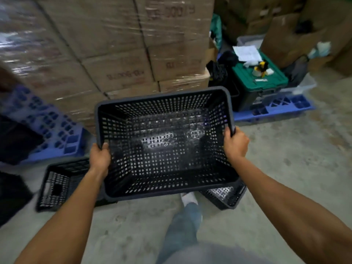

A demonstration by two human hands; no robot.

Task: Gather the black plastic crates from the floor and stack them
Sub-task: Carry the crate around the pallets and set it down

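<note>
I hold a black perforated plastic crate (163,141) in the air in front of me, open side up and tilted toward me. My left hand (100,159) grips its left rim and my right hand (235,143) grips its right rim. A second black crate (57,185) lies on the concrete floor at the lower left, partly behind my left forearm. A third black crate (226,197) lies on the floor under the held crate's right corner, mostly hidden.
A shrink-wrapped stack of cardboard boxes (114,54) on a blue pallet (53,130) stands ahead. At the right, a green-lidded tote (261,82) sits on another blue pallet (276,109). My leg and white shoe (188,199) are below the crate. More cardboard boxes fill the back right.
</note>
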